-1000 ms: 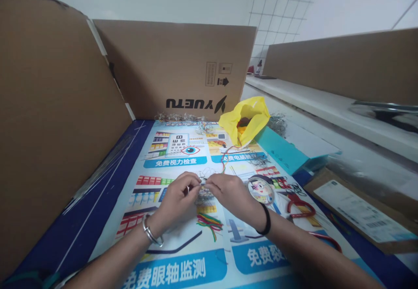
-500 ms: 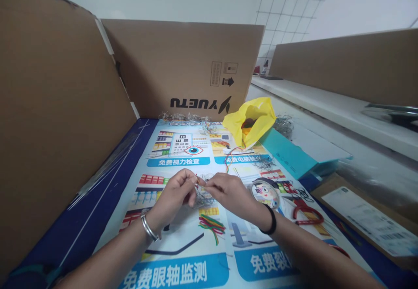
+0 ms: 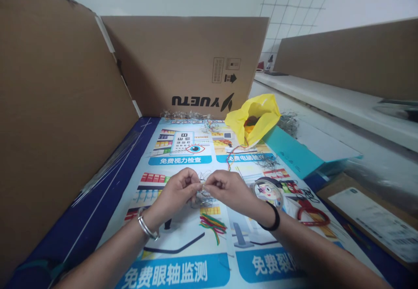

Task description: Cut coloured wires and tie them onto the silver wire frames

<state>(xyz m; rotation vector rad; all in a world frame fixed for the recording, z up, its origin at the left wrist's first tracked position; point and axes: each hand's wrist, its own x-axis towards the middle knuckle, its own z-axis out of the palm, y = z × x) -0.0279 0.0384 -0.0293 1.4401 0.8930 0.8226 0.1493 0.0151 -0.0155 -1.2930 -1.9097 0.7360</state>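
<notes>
My left hand (image 3: 180,190) and my right hand (image 3: 226,189) meet above the middle of the printed sheet (image 3: 183,260). Thumb and forefinger of each are pinched together, fingertips almost touching. Whatever lies in the pinch is too small to name; a tiny pale bit shows there. Just beneath and behind the fingers is a tangle of thin wire (image 3: 205,200), partly hidden by the hands. Nearer to me lies a small bundle of red, green and yellow cords (image 3: 212,226).
A yellow bag (image 3: 253,117) stands open behind, coloured cords trailing from it. To the right are a round tin (image 3: 268,192), red-handled pliers or scissors (image 3: 313,216), a turquoise box (image 3: 290,152) and a labelled parcel (image 3: 375,219). Cardboard walls (image 3: 183,62) rise at the back and left.
My hands have drawn closer, fingertips now nearly together; the reddish strand seen between them no longer shows. The view has shifted slightly.
</notes>
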